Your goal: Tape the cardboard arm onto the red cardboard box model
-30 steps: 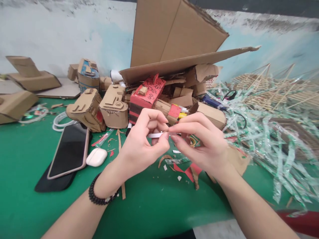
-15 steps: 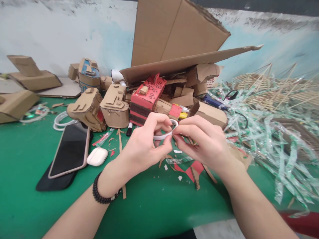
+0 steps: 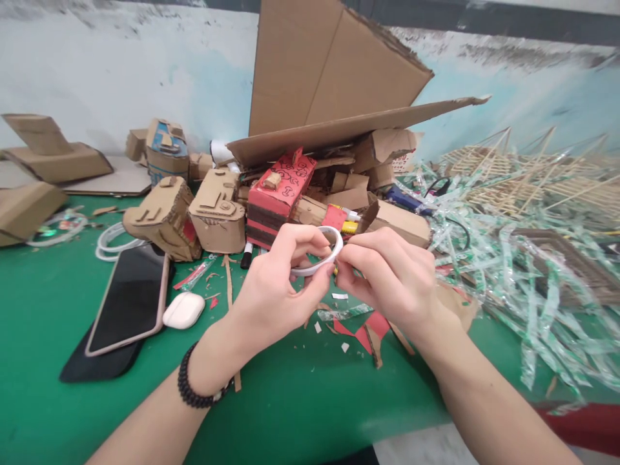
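1. Center of the frame: the left hand (image 3: 271, 287) has its grip closed around a white ring (image 3: 310, 269), above the green desk (image 3: 290, 400).
2. Right of it, the right hand (image 3: 394, 274) has its grip pinched closed at the ring's edge; anything between the fingertips is hidden.
3. Just behind: a red box (image 3: 283, 184).
4. Left: a phone (image 3: 128, 297).

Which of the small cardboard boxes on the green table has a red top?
The red box just beyond the left hand, with black patterns drawn on top. The two boxes nearest its left have plain brown tops.
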Tool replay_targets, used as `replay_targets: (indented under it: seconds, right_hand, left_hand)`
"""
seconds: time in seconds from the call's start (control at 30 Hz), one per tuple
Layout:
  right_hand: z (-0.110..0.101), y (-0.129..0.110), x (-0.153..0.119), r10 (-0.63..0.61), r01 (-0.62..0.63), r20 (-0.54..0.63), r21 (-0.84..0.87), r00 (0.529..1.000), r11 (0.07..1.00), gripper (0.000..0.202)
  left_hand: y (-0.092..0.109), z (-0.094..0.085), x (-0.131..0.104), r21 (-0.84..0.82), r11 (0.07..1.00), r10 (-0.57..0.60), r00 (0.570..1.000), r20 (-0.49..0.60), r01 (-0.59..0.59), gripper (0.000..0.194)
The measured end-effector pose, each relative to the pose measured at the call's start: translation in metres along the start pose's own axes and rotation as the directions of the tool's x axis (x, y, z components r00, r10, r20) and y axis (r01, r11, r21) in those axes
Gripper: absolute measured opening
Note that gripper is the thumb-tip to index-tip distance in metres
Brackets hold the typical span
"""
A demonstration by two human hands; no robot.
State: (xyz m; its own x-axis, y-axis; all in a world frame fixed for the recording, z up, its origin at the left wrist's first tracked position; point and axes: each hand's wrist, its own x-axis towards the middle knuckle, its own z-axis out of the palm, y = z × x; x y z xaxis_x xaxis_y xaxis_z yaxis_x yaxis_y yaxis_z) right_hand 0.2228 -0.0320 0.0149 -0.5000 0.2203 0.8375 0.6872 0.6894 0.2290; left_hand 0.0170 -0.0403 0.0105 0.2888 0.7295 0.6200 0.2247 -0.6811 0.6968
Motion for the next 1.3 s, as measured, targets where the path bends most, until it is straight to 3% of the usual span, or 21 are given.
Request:
replay_targets:
  seconds: [0.1,0.33,0.57,0.77,1.0,1.1,1.23,1.3]
  right_hand:
    - [0.006,-0.005,-0.001,0.098,-0.093,-0.068,0.068,0.993,0.993,0.019]
    - [0.012,-0.019,0.004,0.31,-0.277,-0.086,0.27,0.947,0.922,0.021]
    - [0.014,-0.033,0.006,0.566,-0.503,-0.033,0.417,0.824,0.757,0.019]
    - [0.015,-0.038,0.006,0.656,-0.588,0.003,0.448,0.755,0.674,0.015]
    - [0.018,-0.03,0.004,0.69,-0.618,-0.008,0.439,0.724,0.653,0.014]
    - [0.014,-0.02,0.003,0.651,-0.571,-0.088,0.402,0.754,0.716,0.014]
    - [0.009,-0.014,0.003,0.427,-0.356,-0.127,0.371,0.895,0.858,0.02]
    - [0.009,-0.013,0.003,0.328,-0.273,-0.107,0.347,0.939,0.897,0.025]
  left_hand:
    - [0.002,0.001,-0.001,-0.007,1.0,0.019,1.0,-0.016,-0.019,0.031]
    - [0.005,0.004,-0.002,0.017,0.998,0.06,0.995,-0.077,-0.058,0.034]
    - [0.005,0.009,-0.001,0.017,0.997,0.077,0.991,-0.113,-0.076,0.034]
    - [0.006,0.01,-0.001,0.02,0.997,0.073,0.99,-0.118,-0.071,0.034]
    - [0.007,0.008,-0.003,-0.014,1.0,-0.012,0.995,-0.101,0.01,0.031]
    - [0.007,0.008,-0.003,-0.056,0.997,-0.056,0.992,-0.11,0.05,0.03]
    - [0.006,0.008,-0.002,-0.138,0.983,-0.139,0.984,-0.108,0.124,0.026]
    - [0.005,0.007,-0.002,-0.168,0.977,-0.152,0.983,-0.098,0.134,0.024]
